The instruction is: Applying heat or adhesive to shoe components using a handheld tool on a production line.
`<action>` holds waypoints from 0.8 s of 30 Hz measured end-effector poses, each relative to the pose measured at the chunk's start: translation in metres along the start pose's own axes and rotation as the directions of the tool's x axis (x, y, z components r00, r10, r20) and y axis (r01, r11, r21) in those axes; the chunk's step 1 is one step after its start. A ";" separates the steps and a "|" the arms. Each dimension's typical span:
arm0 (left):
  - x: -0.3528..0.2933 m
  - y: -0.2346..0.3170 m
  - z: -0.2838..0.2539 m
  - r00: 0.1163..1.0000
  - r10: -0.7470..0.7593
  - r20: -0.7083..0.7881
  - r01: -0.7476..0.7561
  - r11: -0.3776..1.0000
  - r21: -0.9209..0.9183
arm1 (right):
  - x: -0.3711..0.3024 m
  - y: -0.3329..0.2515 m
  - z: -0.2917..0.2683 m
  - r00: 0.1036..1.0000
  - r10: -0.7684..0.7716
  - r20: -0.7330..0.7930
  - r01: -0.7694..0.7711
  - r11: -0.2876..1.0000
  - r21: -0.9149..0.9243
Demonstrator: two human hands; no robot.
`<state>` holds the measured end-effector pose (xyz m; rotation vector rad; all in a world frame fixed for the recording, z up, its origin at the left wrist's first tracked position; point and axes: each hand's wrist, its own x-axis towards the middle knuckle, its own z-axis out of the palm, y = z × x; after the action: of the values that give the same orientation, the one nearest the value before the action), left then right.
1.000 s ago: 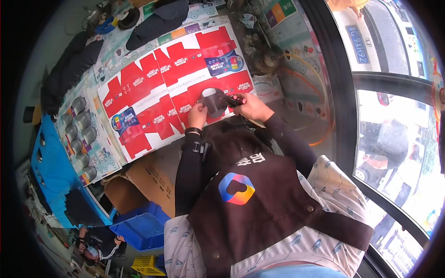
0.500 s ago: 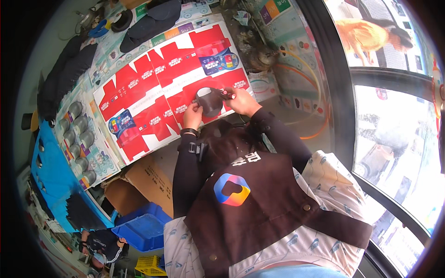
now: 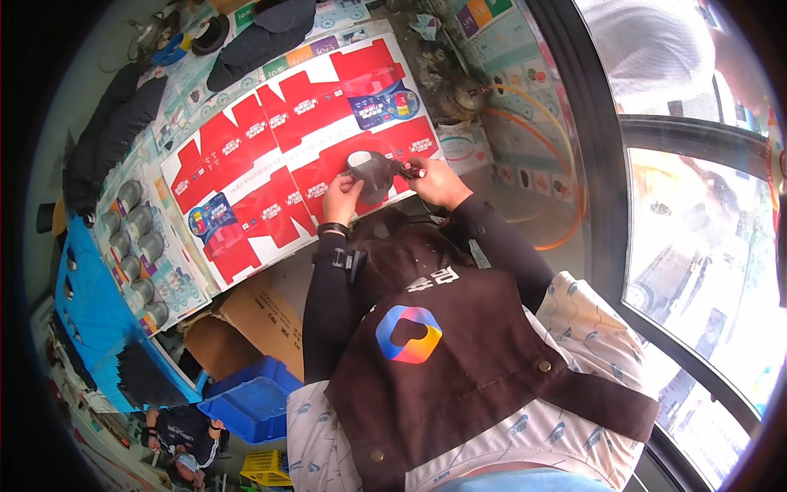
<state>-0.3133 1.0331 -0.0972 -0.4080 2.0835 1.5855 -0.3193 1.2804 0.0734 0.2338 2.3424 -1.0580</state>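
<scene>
A dark grey, cup-shaped piece [image 3: 376, 177] with a pale opening is tilted over the red printed sheet at its near edge. My left hand [image 3: 341, 198] pinches its left rim between thumb and fingers. On the other side my right hand [image 3: 441, 185] is closed around a small dark tool with red parts [image 3: 409, 170], its tip against or very near the piece's right side. The tool's exact kind is too small to make out. Beneath both hands lies the flat red and white printed cardboard sheet [image 3: 288, 215].
Several grey cup-shaped pieces [image 3: 151, 246] stand in rows at the table's left. Dark cloth [image 3: 266, 45] lies at the back. A blue crate [image 3: 254, 402] and a cardboard box [image 3: 266, 320] are below left, near another person [image 3: 187, 435]. A window frame [image 3: 602, 164] borders the right.
The cup-shaped piece has turned slightly, and my left fingers have shifted a little on its rim. My right hand keeps the tool at its side. Outside the window, the view has changed.
</scene>
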 end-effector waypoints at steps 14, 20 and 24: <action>-0.001 0.016 -0.003 0.997 -0.059 0.052 0.062 0.997 -0.050 | -0.010 0.015 0.012 0.999 -0.041 -0.009 0.042 0.999 0.034; 0.005 0.003 -0.012 0.986 -0.151 0.075 0.157 0.985 -0.075 | -0.006 -0.006 -0.008 0.979 -0.066 0.190 0.071 0.997 -0.014; 0.006 0.003 -0.010 0.986 -0.153 0.065 0.160 0.981 -0.107 | -0.006 -0.002 -0.002 0.990 -0.138 -0.033 0.141 0.986 0.092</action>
<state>-0.3215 1.0248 -0.0958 -0.5458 1.8777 1.6054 -0.3161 1.2806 0.0794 0.1212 2.3635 -1.2416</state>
